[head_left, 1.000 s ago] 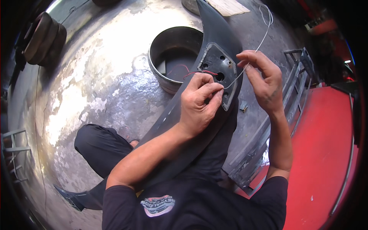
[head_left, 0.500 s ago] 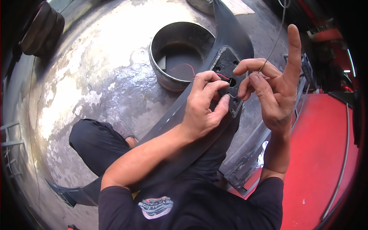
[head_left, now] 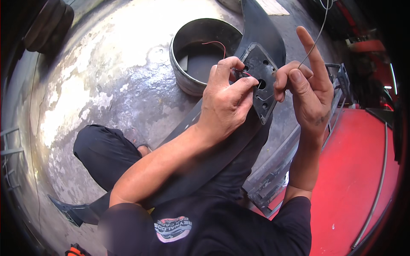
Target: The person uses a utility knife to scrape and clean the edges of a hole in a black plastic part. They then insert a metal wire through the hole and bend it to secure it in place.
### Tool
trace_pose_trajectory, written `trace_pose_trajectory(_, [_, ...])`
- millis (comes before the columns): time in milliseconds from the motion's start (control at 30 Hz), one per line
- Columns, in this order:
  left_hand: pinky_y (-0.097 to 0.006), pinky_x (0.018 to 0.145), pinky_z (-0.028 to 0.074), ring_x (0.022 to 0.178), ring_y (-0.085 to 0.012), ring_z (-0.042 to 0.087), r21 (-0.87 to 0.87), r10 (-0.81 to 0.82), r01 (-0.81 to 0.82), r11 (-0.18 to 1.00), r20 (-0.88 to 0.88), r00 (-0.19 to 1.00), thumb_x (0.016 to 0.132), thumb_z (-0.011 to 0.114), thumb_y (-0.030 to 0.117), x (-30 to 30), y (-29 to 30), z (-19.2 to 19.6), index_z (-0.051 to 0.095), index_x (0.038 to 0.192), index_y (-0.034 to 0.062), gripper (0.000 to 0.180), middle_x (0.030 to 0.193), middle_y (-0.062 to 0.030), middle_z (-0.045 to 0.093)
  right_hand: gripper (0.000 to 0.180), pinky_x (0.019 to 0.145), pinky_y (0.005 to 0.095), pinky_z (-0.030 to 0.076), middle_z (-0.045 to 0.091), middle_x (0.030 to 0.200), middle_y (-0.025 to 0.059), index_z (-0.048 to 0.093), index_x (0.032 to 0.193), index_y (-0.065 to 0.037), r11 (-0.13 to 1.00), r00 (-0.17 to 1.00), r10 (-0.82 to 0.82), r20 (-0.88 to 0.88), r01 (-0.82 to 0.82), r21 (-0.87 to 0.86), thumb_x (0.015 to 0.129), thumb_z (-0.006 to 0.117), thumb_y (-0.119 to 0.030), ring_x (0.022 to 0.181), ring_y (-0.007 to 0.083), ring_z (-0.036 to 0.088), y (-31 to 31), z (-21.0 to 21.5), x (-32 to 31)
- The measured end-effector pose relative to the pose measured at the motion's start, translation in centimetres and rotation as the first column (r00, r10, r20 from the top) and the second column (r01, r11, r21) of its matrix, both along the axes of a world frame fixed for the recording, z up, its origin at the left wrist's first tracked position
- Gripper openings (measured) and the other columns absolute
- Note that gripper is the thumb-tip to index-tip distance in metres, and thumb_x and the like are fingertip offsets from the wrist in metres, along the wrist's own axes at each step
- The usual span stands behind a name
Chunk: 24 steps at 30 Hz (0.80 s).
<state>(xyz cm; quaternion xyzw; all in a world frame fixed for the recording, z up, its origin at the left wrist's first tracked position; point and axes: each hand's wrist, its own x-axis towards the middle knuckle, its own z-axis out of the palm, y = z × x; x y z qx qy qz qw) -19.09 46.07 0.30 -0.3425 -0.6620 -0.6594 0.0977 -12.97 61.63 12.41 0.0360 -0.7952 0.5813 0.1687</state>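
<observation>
A long, dark, curved panel [head_left: 265, 25] lies across my lap, with a black plate [head_left: 256, 59] set into its upper part. Several round holes pierce the plate. My left hand [head_left: 226, 96] is closed at the plate's left side, pinching a thin red wire [head_left: 220, 43] beside the largest hole; the wire's free end curls out over the tub. To the right of the plate, my right hand [head_left: 308, 91] pinches a thin grey wire [head_left: 321, 30] between thumb and fingers, index finger raised. This wire runs up toward the top edge. A short bit of thin wire shows low on the plate.
A round metal tub [head_left: 184, 80] stands on the worn concrete floor [head_left: 102, 68] beyond the panel. At the right are a red panel [head_left: 350, 179] and a grey metal frame [head_left: 267, 181]. Stacked tyres [head_left: 49, 27] stand at the far left.
My left fingers have shifted up and left, slightly away from the large hole, with the red wire. My right hand's raised index finger now leans left. The view has shifted a little.
</observation>
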Motion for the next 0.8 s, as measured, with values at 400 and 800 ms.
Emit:
trace_pose_trajectory(400, [-0.043, 0.082, 0.056, 0.101, -0.0347, 0.067, -0.181, -0.039, 0.0, 0.983, -0.214, 0.976, 0.084, 0.073, -0.007, -0.6, -1.0, 2.2, 0.079, 0.112, 0.0046, 0.03, 0.123, -0.0195, 0.061, 0.059, 0.062, 0.0205, 0.046, 0.066, 0.078, 0.0037, 0.042, 0.169, 0.001, 0.989, 0.999, -0.012, -0.04, 0.006, -0.147, 0.115, 0.059, -0.015, 0.066, 0.007, 0.058, 0.1, -1.0, -0.3])
trace_pose_trajectory(800, [-0.043, 0.075, 0.053, 0.086, -0.0326, 0.068, -0.202, -0.085, 0.085, 0.976, 0.007, 0.996, 0.09, 0.07, -0.008, -1.2, -0.2, 3.1, 0.077, 0.099, 0.0018, 0.015, 0.098, -0.0147, 0.064, 0.053, 0.057, 0.0239, 0.048, 0.07, 0.08, 0.0067, 0.046, 0.165, -0.001, 0.849, 0.998, -0.021, -0.065, -0.016, -0.529, 0.117, 0.059, -0.019, 0.063, 0.0108, 0.062, 0.9, -3.1, -1.3])
